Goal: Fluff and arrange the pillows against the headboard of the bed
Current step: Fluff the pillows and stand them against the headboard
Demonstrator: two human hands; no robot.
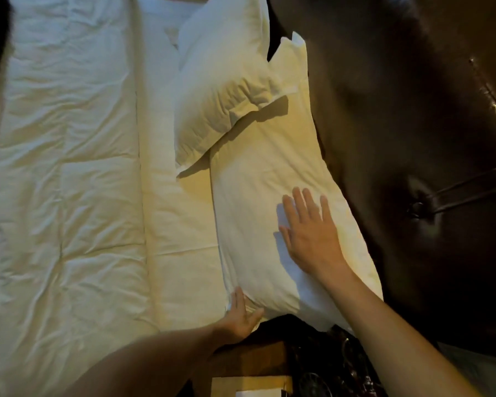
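A long white pillow lies along the dark padded headboard on the right. My right hand rests flat on its near half, fingers spread. My left hand grips the pillow's near corner at the mattress edge. A second white pillow lies farther along the bed, tilted, its near corner overlapping the first pillow. Behind it a third pillow's corner sticks up against the headboard.
A creased white duvet covers the bed to the left, with a band of white sheet between it and the pillows. A wooden bedside table with dark objects stands below the pillow's near end.
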